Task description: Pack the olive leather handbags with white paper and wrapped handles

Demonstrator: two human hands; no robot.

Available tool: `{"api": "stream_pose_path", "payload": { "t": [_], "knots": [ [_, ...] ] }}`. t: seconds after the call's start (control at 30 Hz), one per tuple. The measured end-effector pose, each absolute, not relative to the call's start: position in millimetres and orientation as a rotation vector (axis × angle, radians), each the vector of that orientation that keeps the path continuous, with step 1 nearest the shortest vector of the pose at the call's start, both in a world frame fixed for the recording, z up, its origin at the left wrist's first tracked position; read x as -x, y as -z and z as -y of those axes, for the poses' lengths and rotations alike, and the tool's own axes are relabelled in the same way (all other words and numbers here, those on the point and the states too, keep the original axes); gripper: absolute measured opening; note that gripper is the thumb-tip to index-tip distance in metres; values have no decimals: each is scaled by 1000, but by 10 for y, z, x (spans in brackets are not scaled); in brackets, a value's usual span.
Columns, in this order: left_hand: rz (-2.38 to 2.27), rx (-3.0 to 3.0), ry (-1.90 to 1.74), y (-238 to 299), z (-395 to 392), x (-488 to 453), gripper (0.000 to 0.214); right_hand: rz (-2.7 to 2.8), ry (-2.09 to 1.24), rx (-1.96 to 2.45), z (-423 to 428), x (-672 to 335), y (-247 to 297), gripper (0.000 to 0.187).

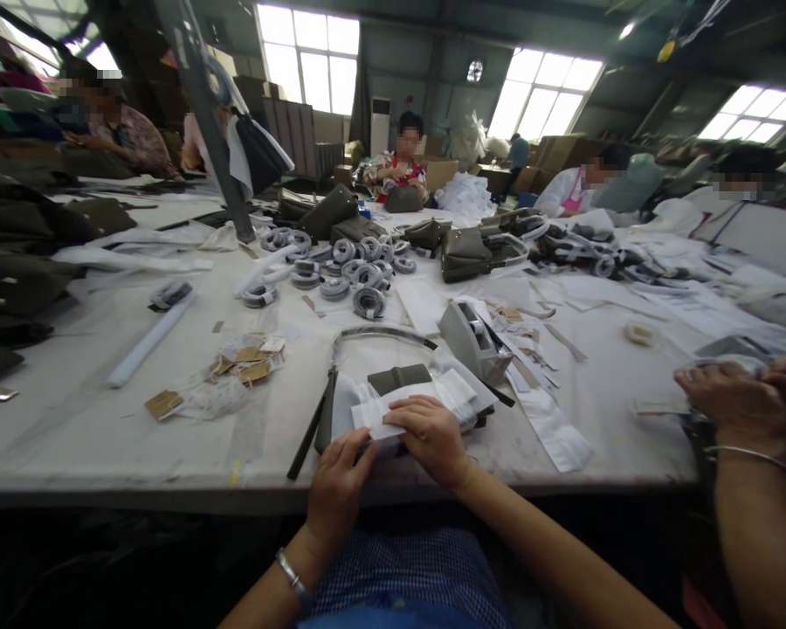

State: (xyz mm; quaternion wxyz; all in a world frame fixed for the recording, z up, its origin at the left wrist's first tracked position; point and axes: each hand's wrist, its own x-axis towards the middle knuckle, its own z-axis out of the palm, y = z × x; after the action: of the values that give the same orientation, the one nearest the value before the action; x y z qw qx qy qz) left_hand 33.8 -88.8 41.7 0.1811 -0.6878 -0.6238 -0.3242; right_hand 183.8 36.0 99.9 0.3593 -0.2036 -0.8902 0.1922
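Observation:
An olive-green handbag (399, 378) lies at the near edge of the table (72, 428), partly wrapped in white paper (393, 411), its grey handle (380, 333) arching behind it. My left hand (337, 485) pinches the paper's near left edge, fingers closed on it. My right hand (432, 437) rests on top of the wrapped bag, fingers curled and pressing the paper down.
A co-worker's hands (740, 406) work at the right. Several coiled straps (357, 271), more olive bags (465, 253), a grey tape dispenser (475, 341), bagged tags (236, 371), a white roll (148, 341) and paper scraps lie about. Other people sit at the far side.

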Motion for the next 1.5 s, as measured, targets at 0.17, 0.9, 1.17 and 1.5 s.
{"api": "stream_pose_path", "payload": {
  "t": [0.17, 0.9, 1.17, 1.5],
  "knots": [
    [1760, 1940, 1065, -358, 874, -309, 27, 2431, -459, 684, -497, -1675, -1003, 9],
    [1897, 2013, 843, -561, 843, -305, 66, 2553, -548, 871, -867, -1467, -1158, 4],
    [1870, 2009, 945, -526, 841, -271, 67, 1977, -598, 1479, -1829, -2617, -1590, 15],
    [1879, 2031, 922, -411, 847, -236, 68, 1606, -1315, 1789, -2560, -2711, -1561, 23]
  ]
}}
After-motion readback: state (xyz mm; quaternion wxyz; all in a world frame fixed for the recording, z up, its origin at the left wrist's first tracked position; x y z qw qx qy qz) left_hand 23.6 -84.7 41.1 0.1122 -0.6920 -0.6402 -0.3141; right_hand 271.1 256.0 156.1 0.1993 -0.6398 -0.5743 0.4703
